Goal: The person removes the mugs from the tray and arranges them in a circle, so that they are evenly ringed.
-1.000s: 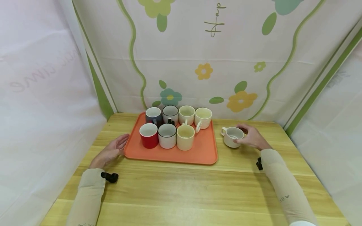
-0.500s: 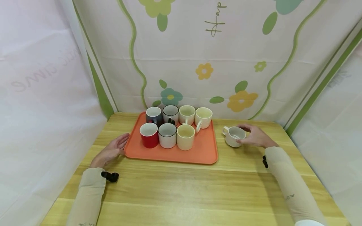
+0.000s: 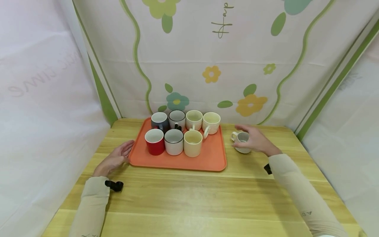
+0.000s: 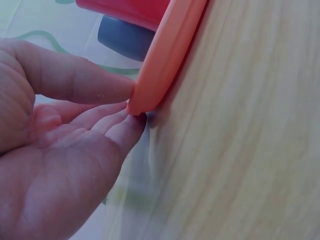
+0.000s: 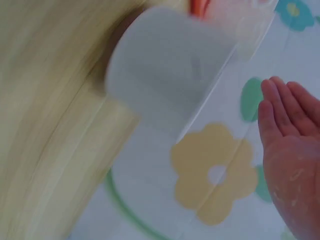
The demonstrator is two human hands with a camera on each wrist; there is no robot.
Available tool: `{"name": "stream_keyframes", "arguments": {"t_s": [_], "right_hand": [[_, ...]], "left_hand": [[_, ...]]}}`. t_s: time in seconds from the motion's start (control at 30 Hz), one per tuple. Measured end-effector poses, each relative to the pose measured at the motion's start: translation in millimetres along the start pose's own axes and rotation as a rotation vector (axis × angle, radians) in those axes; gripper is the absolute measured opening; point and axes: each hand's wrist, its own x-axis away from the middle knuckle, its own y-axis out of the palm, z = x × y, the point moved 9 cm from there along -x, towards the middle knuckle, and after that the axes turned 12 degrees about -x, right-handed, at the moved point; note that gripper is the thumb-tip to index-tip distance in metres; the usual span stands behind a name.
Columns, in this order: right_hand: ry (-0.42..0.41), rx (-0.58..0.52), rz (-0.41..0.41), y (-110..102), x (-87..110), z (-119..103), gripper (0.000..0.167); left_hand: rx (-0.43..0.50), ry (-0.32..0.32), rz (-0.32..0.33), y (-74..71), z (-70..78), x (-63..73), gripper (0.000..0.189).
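Note:
A low white cup [image 3: 243,150] stands on the table right of the orange tray [image 3: 214,154], its handle toward the tray. My right hand [image 3: 257,140] is over the cup's right side, partly covering it in the head view. In the right wrist view, straight fingers [image 5: 281,107] of that hand are apart from the cup [image 5: 165,70]; the thumb is out of that view. At the tray's left edge, my left hand [image 3: 116,157] has its fingers extended. The left wrist view shows its thumb and fingertips touching the tray's rim [image 4: 162,62].
On the tray stand a red mug [image 3: 155,147], black-rimmed white mugs [image 3: 174,147], a yellow-cream mug [image 3: 192,148], a blue-grey mug [image 3: 160,123] and pale cream mugs [image 3: 211,123]. The wooden table [image 3: 189,200] extends in front. A flowered cloth [image 3: 183,49] hangs behind.
The cup slid slightly right with my right hand on it. Then the fingers came away and the hand shifted left over the cup. My left hand has stayed at the tray edge.

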Motion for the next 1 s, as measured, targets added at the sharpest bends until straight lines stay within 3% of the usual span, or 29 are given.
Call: {"name": "stream_keyframes", "arguments": {"t_s": [0.2,0.5,0.77,1.0], "right_hand": [[-0.040,-0.004,-0.002,35.8,-16.4,-37.1,0.096],[-0.079,-0.056,0.019,90.5,-39.5,-72.5,0.094],[-0.151,-0.128,0.071,120.4,-57.9,-82.3,0.077],[-0.094,-0.160,0.092,133.9,-66.8,-75.2,0.081]], "left_hand": [[0.004,-0.007,0.006,-0.5,-1.6,-0.1,0.101],[-0.002,-0.021,0.015,-1.0,-2.1,-0.3,0.101],[-0.018,-0.029,0.024,-1.7,-4.2,-2.5,0.102],[-0.022,-0.025,0.024,-2.4,-5.1,-2.1,0.101]]}}
